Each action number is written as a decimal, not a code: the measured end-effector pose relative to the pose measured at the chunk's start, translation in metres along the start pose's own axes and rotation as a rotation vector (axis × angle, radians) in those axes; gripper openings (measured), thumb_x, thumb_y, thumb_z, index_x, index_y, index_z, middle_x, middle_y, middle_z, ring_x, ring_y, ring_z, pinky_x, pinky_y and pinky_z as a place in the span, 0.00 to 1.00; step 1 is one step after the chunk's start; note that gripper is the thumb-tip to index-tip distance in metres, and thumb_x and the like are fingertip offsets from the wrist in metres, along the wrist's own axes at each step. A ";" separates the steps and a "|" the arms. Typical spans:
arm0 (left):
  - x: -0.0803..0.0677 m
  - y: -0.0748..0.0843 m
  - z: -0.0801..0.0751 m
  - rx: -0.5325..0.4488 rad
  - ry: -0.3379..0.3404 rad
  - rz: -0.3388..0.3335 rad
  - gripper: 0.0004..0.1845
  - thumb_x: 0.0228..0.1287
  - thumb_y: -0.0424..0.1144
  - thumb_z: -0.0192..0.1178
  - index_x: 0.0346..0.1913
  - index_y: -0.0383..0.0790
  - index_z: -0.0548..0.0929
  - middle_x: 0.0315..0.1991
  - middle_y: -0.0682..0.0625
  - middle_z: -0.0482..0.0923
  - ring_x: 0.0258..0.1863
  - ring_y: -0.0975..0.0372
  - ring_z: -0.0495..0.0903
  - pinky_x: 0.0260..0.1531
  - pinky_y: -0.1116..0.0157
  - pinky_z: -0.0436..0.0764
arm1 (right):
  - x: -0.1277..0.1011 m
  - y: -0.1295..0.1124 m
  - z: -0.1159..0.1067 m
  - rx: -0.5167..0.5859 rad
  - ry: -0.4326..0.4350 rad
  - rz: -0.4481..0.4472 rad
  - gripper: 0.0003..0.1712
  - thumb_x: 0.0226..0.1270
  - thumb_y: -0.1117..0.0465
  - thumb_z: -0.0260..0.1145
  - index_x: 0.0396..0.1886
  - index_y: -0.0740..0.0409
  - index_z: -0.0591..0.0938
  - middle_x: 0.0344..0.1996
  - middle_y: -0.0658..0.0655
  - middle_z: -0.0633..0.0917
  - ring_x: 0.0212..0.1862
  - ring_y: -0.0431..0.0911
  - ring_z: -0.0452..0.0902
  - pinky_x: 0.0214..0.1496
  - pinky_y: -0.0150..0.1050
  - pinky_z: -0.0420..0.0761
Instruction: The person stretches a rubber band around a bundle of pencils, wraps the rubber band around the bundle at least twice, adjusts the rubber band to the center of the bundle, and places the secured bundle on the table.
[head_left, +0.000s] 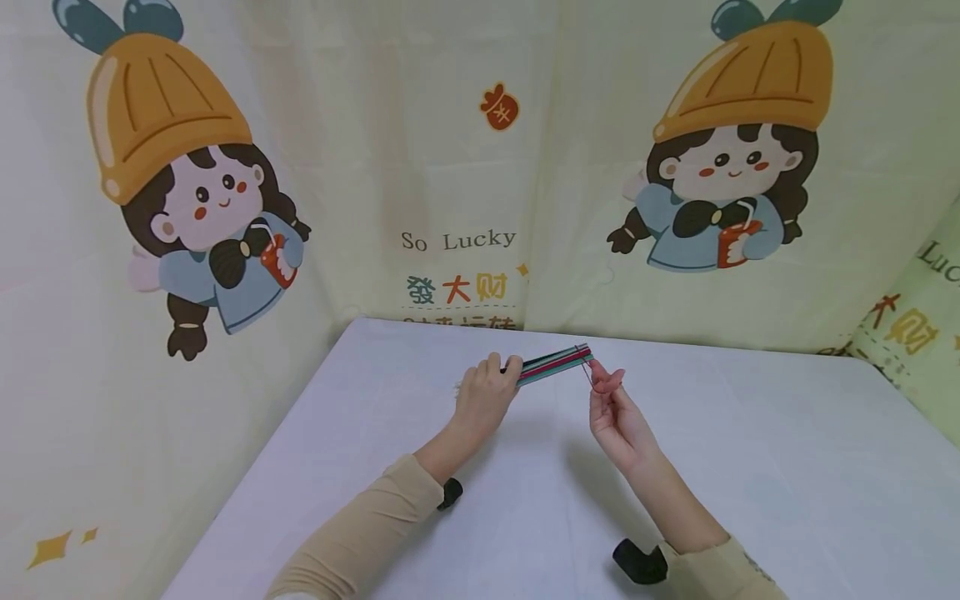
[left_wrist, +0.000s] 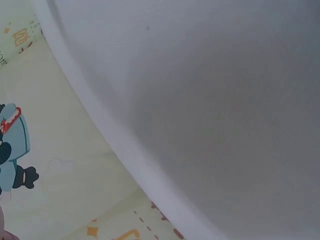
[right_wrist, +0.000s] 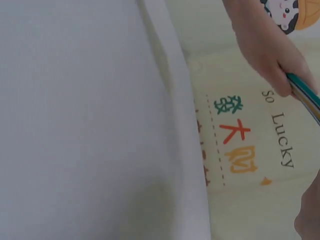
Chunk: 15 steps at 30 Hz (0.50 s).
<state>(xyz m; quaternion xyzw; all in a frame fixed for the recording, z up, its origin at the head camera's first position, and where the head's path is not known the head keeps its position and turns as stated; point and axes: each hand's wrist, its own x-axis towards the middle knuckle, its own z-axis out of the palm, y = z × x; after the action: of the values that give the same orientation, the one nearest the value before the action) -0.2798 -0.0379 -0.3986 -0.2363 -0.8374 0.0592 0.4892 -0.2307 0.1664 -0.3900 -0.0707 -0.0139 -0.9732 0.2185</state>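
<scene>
In the head view, my left hand (head_left: 482, 398) grips a bundle of slim, pencil-like sticks (head_left: 553, 365) in teal, dark red and black. The bundle is raised over the table, tilted slightly up to the right. Around its far end runs a thin dark rubber band (head_left: 587, 373), stretched out to my right hand (head_left: 617, 421). Curled fingers of that hand hold the band just beside the stick ends. From the right wrist, the left hand (right_wrist: 272, 52) shows round the sticks (right_wrist: 304, 95), and part of the right hand (right_wrist: 310, 212) appears at the edge.
A white-covered table (head_left: 750, 467) spreads below both hands. Behind it hangs a pale curtain (head_left: 450, 150) with cartoon figures and lettering. Black wrist-worn devices (head_left: 640, 562) sit at both sleeves.
</scene>
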 end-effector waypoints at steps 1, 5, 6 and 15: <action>0.000 -0.001 0.000 0.001 0.009 0.015 0.15 0.50 0.41 0.66 0.32 0.41 0.69 0.18 0.50 0.65 0.11 0.63 0.65 0.11 0.70 0.61 | -0.001 -0.003 0.001 -0.067 0.012 -0.006 0.25 0.73 0.56 0.40 0.46 0.71 0.78 0.37 0.64 0.84 0.32 0.44 0.82 0.48 0.32 0.76; -0.001 -0.003 0.001 0.020 0.022 0.069 0.18 0.49 0.44 0.67 0.32 0.42 0.67 0.19 0.50 0.65 0.12 0.64 0.64 0.12 0.70 0.58 | -0.004 -0.011 0.009 -0.431 0.068 -0.046 0.22 0.71 0.57 0.43 0.42 0.68 0.79 0.37 0.62 0.84 0.35 0.42 0.82 0.45 0.31 0.77; -0.002 -0.004 0.000 0.024 0.019 0.081 0.18 0.49 0.44 0.67 0.33 0.42 0.67 0.19 0.50 0.65 0.12 0.64 0.65 0.12 0.70 0.58 | -0.005 -0.013 0.011 -0.521 0.082 -0.055 0.21 0.71 0.58 0.43 0.41 0.67 0.79 0.36 0.61 0.85 0.36 0.42 0.82 0.45 0.30 0.77; -0.003 -0.006 -0.005 0.021 0.014 0.188 0.12 0.58 0.42 0.60 0.36 0.43 0.68 0.21 0.49 0.68 0.14 0.63 0.69 0.14 0.71 0.60 | -0.008 -0.028 0.029 -1.123 0.139 -0.040 0.17 0.71 0.61 0.48 0.32 0.60 0.83 0.31 0.54 0.85 0.32 0.39 0.81 0.44 0.32 0.77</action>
<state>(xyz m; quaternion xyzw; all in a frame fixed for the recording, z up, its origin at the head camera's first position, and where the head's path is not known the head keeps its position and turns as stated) -0.2768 -0.0447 -0.3963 -0.3091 -0.8076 0.1120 0.4896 -0.2315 0.1965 -0.3624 -0.1116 0.5189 -0.8376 0.1291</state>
